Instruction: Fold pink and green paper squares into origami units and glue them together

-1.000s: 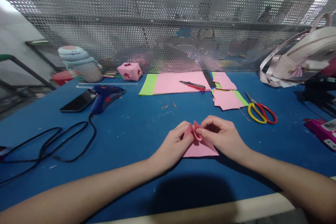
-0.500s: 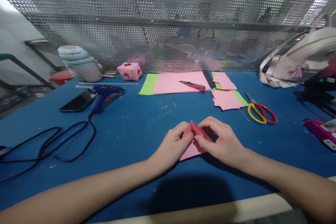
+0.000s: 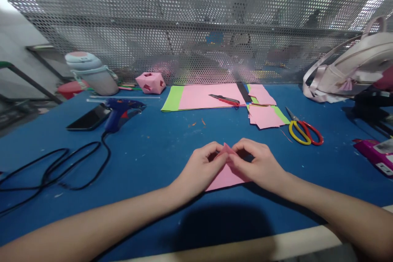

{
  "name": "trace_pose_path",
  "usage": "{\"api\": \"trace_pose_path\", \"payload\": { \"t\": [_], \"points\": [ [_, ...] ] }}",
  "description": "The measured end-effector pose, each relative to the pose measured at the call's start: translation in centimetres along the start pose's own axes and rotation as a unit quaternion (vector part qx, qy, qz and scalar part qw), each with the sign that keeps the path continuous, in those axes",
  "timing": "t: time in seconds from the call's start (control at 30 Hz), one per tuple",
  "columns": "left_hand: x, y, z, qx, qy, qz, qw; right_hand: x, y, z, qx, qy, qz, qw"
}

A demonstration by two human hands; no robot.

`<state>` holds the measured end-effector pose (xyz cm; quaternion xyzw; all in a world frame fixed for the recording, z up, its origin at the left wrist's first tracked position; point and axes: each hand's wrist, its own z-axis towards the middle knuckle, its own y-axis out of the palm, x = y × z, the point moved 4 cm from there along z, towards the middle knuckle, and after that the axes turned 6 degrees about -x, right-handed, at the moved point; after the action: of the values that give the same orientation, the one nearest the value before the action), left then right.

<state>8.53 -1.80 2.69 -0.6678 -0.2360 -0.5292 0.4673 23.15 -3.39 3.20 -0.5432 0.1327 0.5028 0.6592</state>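
Note:
A folded piece of pink paper (image 3: 226,177) lies on the blue table near its front edge, its top corner raised to a small point. My left hand (image 3: 202,168) pinches its left side between thumb and fingers. On the right side my right hand (image 3: 259,164) grips the same paper, thumb in front and fingers behind. Both thumb tips almost meet below the raised point. The fingers partly hide the folds.
Behind are pink sheets (image 3: 199,97), a red cutter (image 3: 227,100), cut pink pieces (image 3: 266,117) and a pink paper polyhedron (image 3: 151,83). Scissors (image 3: 303,131) lie right; a blue glue gun (image 3: 116,114), phone (image 3: 89,118) and bottle (image 3: 92,74) stand left.
The opening at the paper's top has closed up between my thumbs, and its lower part now lies flatter and wider. My thumbs have come closer together.

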Motion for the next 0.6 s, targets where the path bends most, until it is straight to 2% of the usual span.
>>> {"api": "trace_pose_path", "payload": {
  "t": [0.17,0.6],
  "points": [
    [0.02,-0.01,0.08,-0.005,-0.011,-0.020,1.000,0.43,0.03,0.09,-0.013,0.055,0.038,0.998],
    [-0.30,-0.25,0.24,-0.013,-0.040,-0.001,0.999,1.00,-0.20,0.25,-0.039,0.083,0.090,0.992]
  ]
}}
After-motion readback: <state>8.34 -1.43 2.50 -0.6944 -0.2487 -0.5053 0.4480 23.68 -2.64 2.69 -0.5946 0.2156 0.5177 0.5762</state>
